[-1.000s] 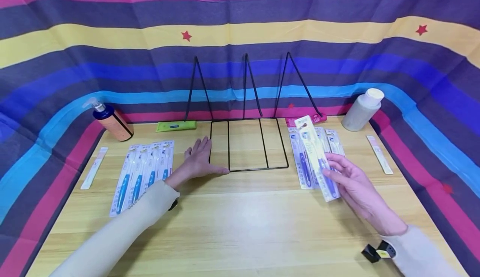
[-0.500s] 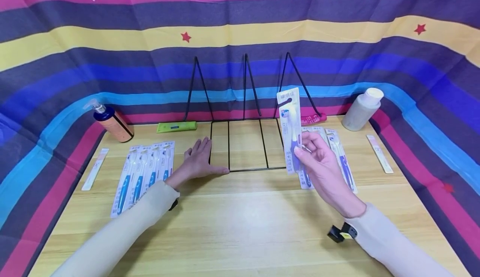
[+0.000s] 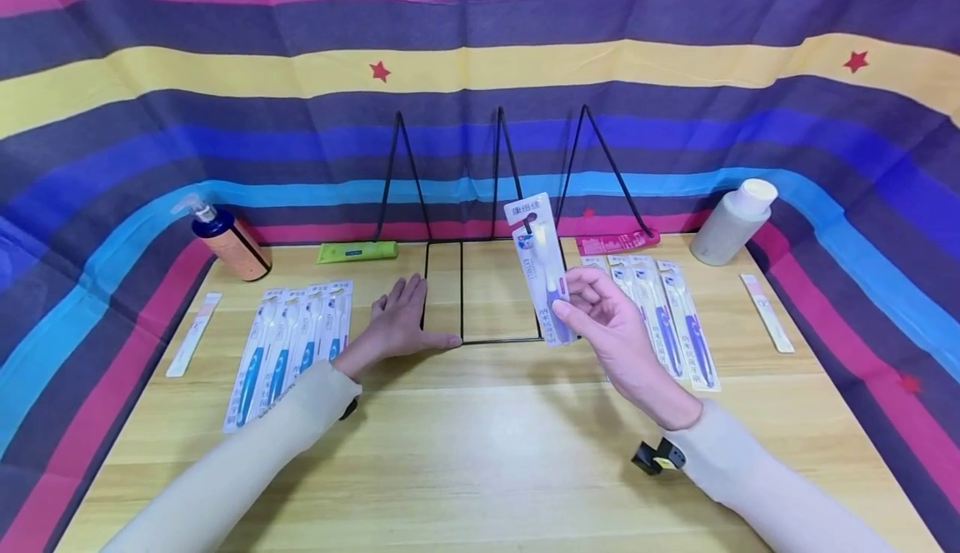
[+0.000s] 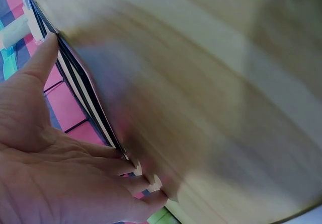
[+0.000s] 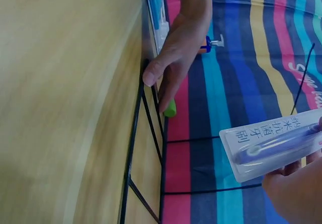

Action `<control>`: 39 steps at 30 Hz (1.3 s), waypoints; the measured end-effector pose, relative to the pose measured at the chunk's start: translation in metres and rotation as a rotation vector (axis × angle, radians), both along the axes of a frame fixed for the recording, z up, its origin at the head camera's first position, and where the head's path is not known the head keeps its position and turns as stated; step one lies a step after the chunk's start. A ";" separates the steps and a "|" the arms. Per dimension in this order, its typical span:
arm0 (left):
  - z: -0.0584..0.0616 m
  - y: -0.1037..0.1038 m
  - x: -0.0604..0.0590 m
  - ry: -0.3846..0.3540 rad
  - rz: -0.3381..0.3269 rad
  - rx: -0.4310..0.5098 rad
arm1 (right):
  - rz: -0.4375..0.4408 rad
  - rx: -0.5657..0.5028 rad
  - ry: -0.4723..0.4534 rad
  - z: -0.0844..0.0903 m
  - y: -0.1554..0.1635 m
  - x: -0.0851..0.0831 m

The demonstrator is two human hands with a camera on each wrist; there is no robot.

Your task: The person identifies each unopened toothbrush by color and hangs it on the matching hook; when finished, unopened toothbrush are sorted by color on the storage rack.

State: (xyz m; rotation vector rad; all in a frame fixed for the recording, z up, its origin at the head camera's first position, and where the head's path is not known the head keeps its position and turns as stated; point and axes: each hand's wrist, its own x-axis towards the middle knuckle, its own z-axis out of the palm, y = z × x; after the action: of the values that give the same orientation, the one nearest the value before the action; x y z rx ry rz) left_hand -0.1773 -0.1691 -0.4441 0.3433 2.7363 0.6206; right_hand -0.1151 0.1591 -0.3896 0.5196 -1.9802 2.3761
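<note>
Holding a packaged purple toothbrush (image 3: 542,268) upright, the right hand (image 3: 611,332) sits just right of centre in the head view, fingers and thumb pinching the lower end of the blister card. The pack hovers above the table, in front of the right part of the black wire rack (image 3: 491,291). From the right wrist view the same pack (image 5: 274,146) pokes in from the right edge, with the striped backdrop behind it.

Left hand (image 3: 401,324) lies flat on the wooden table (image 3: 480,445), fingers straight and spread a bit, thumb tip touching the rack's lower left corner. So nothing gripped there, just pressing down.

Other stuff around:
- row of blue toothbrush packs (image 3: 292,345) in the left middle of the frame, just beside the left hand
- row of purple toothbrush packs (image 3: 671,324) just right of the right hand
- pump bottle (image 3: 225,241) upper left on the table, green tube (image 3: 356,251) near it
- white bottle (image 3: 731,221) upper right, red packet (image 3: 617,241) between it and the rack
</note>
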 end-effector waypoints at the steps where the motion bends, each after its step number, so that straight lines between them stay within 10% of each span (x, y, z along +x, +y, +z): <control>1: 0.000 0.000 0.000 -0.004 0.001 -0.002 | 0.004 0.010 -0.001 0.000 -0.002 -0.001; 16: -0.003 0.000 -0.003 -0.002 0.008 -0.014 | -0.084 -0.039 0.089 -0.012 -0.038 -0.038; 39: -0.002 -0.002 0.003 0.035 -0.001 0.008 | -0.196 -0.090 0.111 -0.005 -0.077 -0.140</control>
State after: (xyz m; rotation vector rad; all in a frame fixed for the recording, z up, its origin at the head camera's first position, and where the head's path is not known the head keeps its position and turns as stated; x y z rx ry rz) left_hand -0.1742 -0.1708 -0.4464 0.3601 2.7671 0.6315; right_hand -0.2556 0.0823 -0.3948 0.4223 -1.7798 2.2543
